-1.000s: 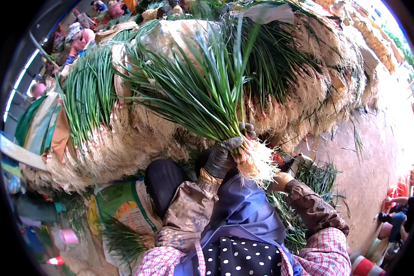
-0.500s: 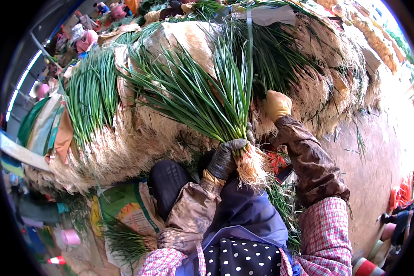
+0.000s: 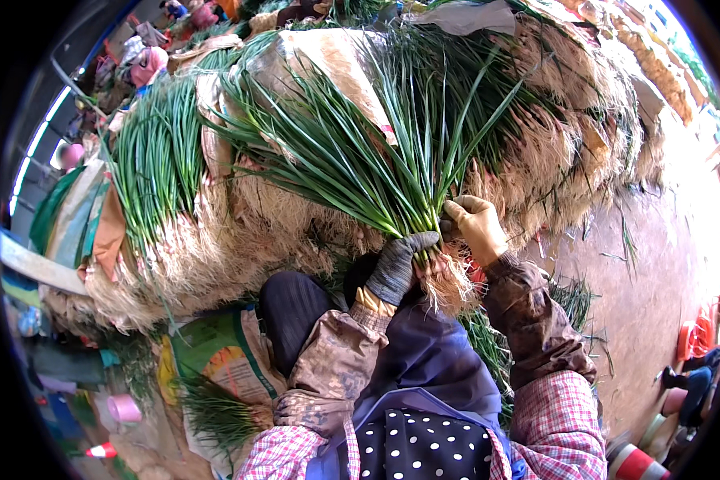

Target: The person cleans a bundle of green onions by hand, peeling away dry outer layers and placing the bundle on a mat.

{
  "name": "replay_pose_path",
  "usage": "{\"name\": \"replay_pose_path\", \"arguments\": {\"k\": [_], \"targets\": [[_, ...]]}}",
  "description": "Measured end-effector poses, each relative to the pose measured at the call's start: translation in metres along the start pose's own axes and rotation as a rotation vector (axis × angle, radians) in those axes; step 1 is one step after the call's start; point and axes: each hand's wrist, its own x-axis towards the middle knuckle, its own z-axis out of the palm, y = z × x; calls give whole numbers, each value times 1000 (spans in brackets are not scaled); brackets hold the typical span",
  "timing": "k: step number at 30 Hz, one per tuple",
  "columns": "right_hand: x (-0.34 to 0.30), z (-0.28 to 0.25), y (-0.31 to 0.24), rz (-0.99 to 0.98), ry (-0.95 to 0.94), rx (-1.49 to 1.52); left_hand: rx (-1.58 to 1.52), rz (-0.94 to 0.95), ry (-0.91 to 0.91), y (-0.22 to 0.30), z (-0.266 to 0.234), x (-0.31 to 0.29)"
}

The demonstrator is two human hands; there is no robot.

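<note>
A bunch of spring onions [image 3: 408, 172] stands fanned out before me, green leaves pointing away and pale stringy roots [image 3: 448, 284] hanging toward my lap. My left hand [image 3: 398, 268], in a dark grey glove, is closed around the lower stems. At the bunch's right side, my right hand [image 3: 480, 230] in a pale yellow glove pinches at the stalks just above the roots, thumb and forefinger together. Part of its grip is hidden by the stems. Behind the bunch lies a long heap of spring onions [image 3: 564, 148], roots facing me.
More spring onions [image 3: 164, 160] are stacked at the left. A green printed sack [image 3: 216, 352] lies by my knee with a small bunch [image 3: 212, 412] on it. A pink cup-like container [image 3: 123, 408] stands lower left. Brown floor [image 3: 656, 272] stretches to the right, with red netting [image 3: 698, 340].
My right hand has come back from the heap to the bunch in my left hand. The bunch now spreads wider, with leaves leaning right. My left hand stays closed around it.
</note>
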Motion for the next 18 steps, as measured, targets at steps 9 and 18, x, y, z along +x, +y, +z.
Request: {"name": "replay_pose_path", "arguments": {"k": [9, 18], "targets": [[-4, -4, 12, 90, 242, 432, 123, 253, 4, 2, 20, -8], [-63, -58, 79, 4, -159, -994, 113, 222, -15, 2, 19, -9]]}}
